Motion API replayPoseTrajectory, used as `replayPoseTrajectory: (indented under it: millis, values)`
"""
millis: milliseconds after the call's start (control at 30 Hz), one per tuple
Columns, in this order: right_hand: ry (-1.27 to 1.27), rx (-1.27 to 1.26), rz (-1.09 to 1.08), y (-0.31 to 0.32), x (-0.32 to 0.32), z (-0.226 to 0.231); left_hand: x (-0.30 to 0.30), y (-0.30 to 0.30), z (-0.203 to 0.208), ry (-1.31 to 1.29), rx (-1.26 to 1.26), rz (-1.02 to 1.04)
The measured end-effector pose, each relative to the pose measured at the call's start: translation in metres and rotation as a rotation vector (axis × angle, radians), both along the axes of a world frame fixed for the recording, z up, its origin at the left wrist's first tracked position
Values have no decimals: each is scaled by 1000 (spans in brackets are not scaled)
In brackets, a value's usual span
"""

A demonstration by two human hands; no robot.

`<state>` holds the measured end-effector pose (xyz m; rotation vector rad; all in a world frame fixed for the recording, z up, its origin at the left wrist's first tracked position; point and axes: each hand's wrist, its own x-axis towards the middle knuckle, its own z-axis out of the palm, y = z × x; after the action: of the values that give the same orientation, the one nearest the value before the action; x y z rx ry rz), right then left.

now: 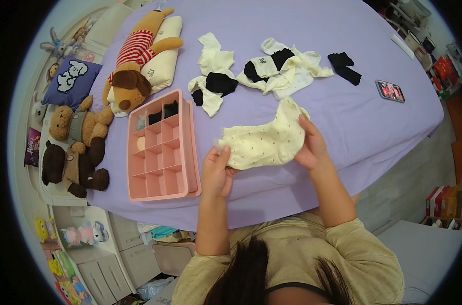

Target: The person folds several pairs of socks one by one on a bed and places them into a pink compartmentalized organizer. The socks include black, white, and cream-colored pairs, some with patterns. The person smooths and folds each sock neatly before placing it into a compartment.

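A pair of cream socks (264, 140) with small dark dots is stretched sideways between my hands, above the near part of the bed. At the ruffled cuff end, my left hand (218, 168) grips the fabric with thumb on top. My right hand (312, 145) holds the foot end, its fingers partly hidden behind the fabric. To the left lies a pink divided box (189, 152), with a few dark, grey and cream rolled socks in its compartments. Beyond my hands, loose cream and black socks (221, 84) lie in heaps, and a black pair (345, 67) lies apart on the right.
A lavender sheet (373, 122) covers the bed. A phone (390, 91) lies near its right edge. A plush dog (134, 61) in red stripes rests on a cream pillow (163, 51) at the far left. Teddy bears (78, 127) and a purple cushion (71, 81) line the left side.
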<state>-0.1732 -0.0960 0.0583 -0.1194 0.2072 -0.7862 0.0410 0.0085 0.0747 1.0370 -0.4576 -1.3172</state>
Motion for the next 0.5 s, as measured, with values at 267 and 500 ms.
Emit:
replayPoseTrajectory:
  millis: [267, 500]
  values:
    - [700, -262, -412, 0, -14, -2, 24, -6, -16, -163, 35, 4]
    - [1516, -748, -495, -22, -25, -26, 24, -37, -27, -629, 173, 81]
